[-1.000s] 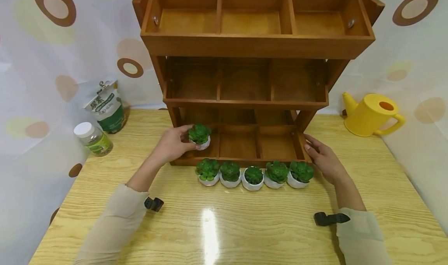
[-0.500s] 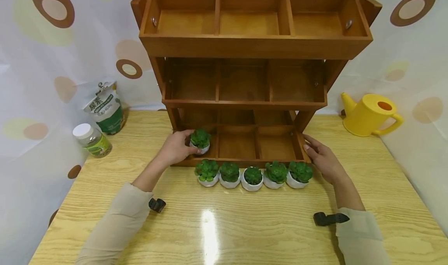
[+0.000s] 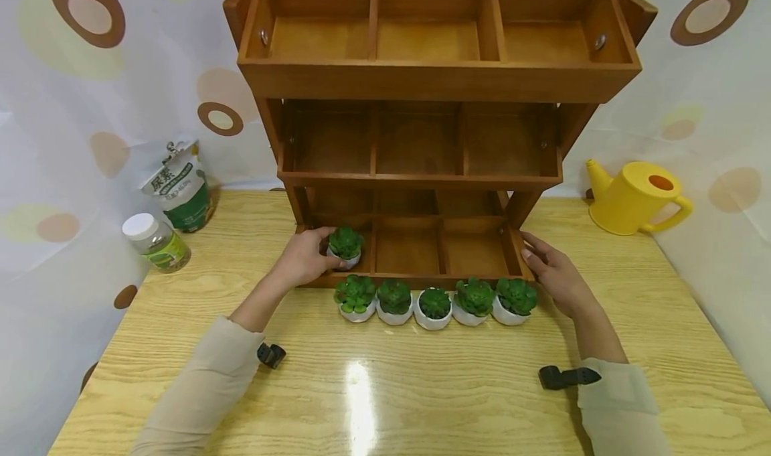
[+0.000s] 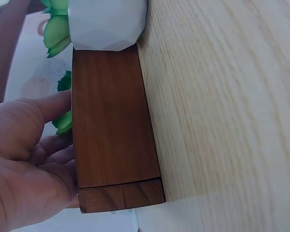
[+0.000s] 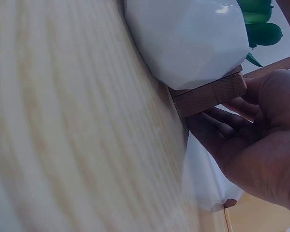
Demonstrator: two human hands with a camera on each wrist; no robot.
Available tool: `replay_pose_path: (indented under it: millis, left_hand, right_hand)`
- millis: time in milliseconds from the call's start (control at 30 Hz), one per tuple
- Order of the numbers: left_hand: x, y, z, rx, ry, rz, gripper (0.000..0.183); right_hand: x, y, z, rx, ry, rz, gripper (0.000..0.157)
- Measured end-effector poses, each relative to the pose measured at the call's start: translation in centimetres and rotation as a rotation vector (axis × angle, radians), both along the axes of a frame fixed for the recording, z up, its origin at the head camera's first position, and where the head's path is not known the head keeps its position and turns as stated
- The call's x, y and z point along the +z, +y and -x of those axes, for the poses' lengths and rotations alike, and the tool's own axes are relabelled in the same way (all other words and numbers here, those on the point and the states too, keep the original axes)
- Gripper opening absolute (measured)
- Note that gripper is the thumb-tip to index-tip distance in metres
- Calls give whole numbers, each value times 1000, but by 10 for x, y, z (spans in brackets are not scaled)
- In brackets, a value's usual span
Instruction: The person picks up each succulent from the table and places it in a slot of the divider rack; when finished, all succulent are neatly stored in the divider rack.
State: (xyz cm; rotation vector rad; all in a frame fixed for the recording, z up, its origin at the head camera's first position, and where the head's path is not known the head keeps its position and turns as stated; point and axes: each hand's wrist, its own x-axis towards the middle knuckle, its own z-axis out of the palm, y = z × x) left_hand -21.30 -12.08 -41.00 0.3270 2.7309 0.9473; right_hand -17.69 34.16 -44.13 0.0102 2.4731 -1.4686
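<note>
My left hand (image 3: 304, 258) holds a small potted succulent (image 3: 346, 243) in the bottom left compartment of a wooden tiered shelf (image 3: 442, 81). Fingers and thumb are either side of its white pot. In the left wrist view the front board (image 4: 111, 116) hides that pot; only green leaves (image 4: 63, 123) show past the thumb. My right hand (image 3: 557, 275) grips the right end of the bottom tier. In the right wrist view its thumb and fingers lie on two sides of the board end (image 5: 210, 96). Several potted succulents (image 3: 434, 307) stand in a row before the shelf.
On the left stand a white-lidded jar (image 3: 158, 243) and a green and white bag (image 3: 179, 191) with a clip on top. A yellow watering can (image 3: 637, 198) is at the right. The wooden table (image 3: 458, 389) meets patterned cloth (image 3: 54, 175) behind.
My left hand has lowered the succulent into the bottom left compartment, moving slightly toward me. The right hand has stayed at the shelf's end.
</note>
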Motion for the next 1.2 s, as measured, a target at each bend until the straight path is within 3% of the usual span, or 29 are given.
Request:
replay_pose_path:
  millis: [533,733,1000,1200]
  left_hand:
    - [1,0,-2,-10,-6,1,74]
    - [8,-4,-8,-16,1,-27,75]
    - [22,-19,-22,-33,43,-97,84]
    - [29,-30,-45,5,51,-206,82]
  right_hand:
    - [-2,-1,0,-6,-8,0,60]
    - [-2,0,0,-6,-5,-5,60]
    - [0,0,-1,0,-4,5,61]
    - [1,-1,-1,3,-3,7,61]
